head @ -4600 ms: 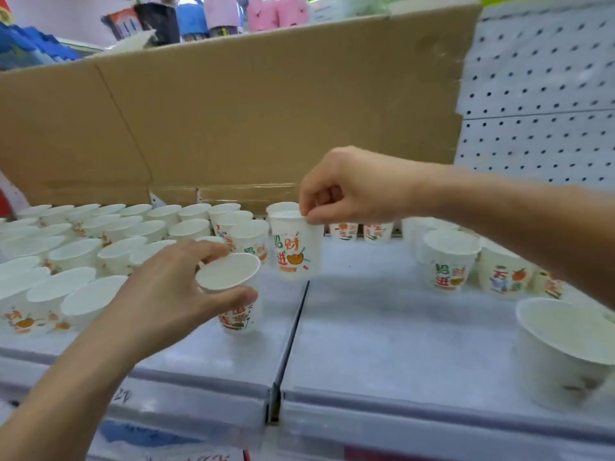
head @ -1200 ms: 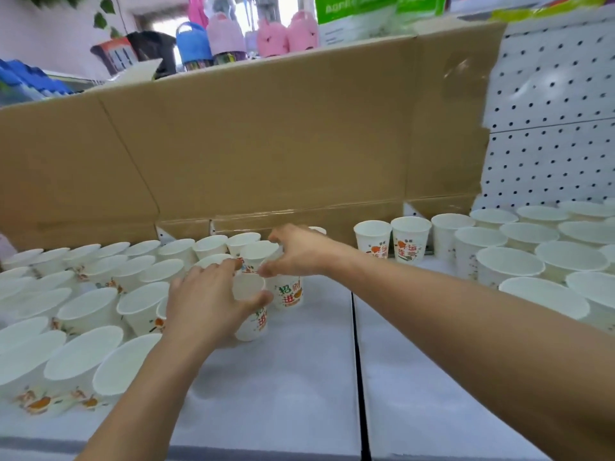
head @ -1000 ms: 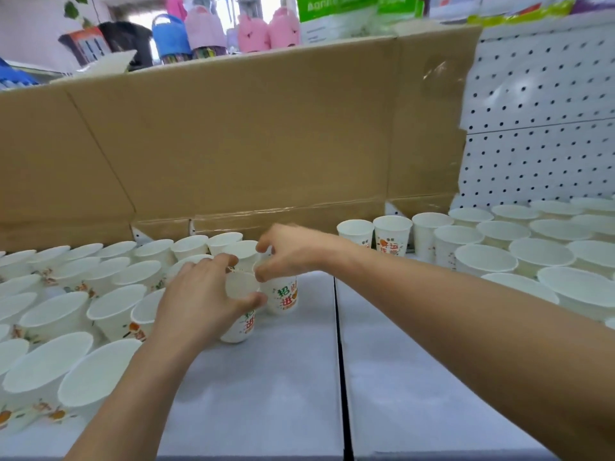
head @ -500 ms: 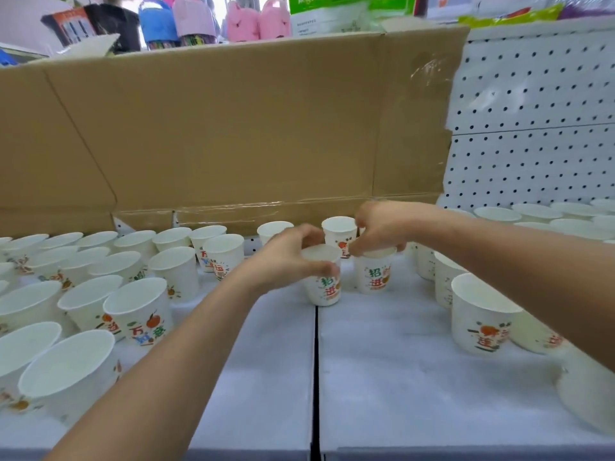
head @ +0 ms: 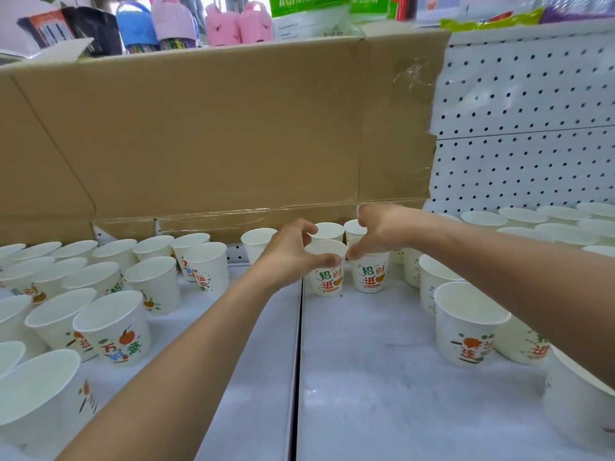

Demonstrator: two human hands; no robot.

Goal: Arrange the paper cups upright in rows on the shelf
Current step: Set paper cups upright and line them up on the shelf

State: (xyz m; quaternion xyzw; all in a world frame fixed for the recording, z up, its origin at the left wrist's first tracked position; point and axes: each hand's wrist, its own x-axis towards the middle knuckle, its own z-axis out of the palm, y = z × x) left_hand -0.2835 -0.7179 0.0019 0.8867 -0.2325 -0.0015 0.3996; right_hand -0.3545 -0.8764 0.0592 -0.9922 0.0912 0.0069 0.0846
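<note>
The white paper cups (head: 113,331), printed in red, green and orange, are showing smooth, matt paper walls, with their rolled rims catching a little light. The pale grey shelf (head: 382,377) under them is looking smooth and faintly marbled, with a soft sheen. Behind them, the brown cardboard sheet (head: 226,138) is looking dull and slightly creased, while the clear tape (head: 412,78) on it is glinting and wrinkling. The white perforated back panel (head: 525,128) is looking like smooth painted metal. Up top, the pink containers (head: 236,26) are shining like glossy plastic.

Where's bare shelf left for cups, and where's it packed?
Free: the right panel's front, bordered by the seam, the right cup cluster, and the left cup and right cup gripped by the left hand and right hand. A narrow strip left of the seam. Packed: left cup cluster, back row.
</note>
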